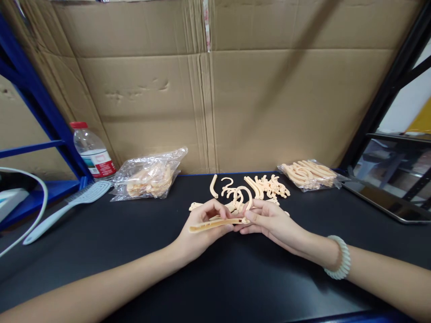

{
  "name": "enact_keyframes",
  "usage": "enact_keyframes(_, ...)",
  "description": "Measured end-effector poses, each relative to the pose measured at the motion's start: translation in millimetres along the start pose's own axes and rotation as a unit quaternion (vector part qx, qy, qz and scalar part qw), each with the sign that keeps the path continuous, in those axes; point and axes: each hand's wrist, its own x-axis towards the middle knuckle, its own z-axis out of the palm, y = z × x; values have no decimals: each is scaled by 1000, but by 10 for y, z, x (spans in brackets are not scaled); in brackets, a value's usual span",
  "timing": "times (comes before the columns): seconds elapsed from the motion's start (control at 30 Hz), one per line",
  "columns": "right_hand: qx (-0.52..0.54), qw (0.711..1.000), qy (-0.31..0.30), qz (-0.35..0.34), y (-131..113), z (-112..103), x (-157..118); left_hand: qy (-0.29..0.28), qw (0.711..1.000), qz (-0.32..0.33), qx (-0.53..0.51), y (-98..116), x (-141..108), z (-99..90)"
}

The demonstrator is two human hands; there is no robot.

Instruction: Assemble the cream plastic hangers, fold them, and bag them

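Holding hook (250, 196), strip (206, 225) over black tabletop (215, 282), well behind front edge (370, 316).

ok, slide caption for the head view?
Left hand and right hand hold a peach strip and hook over a black table.

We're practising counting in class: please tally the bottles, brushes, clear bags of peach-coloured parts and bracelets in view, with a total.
Bottle: 1
Brush: 1
Clear bags: 2 (left bag, right bag)
Bracelet: 1
Total: 5
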Motion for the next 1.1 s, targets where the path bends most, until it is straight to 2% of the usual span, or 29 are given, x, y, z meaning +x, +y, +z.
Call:
enact_keyframes(0.3, -58, 998, 29, -16, -13, 28, 0, -13, 999, 19, 48, 7, -8, -21)
enact_keyframes(0.53, -93, 994, 43, -41, -9, 61, -1, -1, 1000, 7, 18, 12, -19, 12)
enact_keyframes(0.97, -120, 986, 49, -100, -2, 101, -45, 45, 999, -15, 6, 10, -62, 100)
enact_keyframes(1.1, -131, 981, 55, -132, 3, 116, -49, 75, 994, -49, -54, 37, -77, 139)
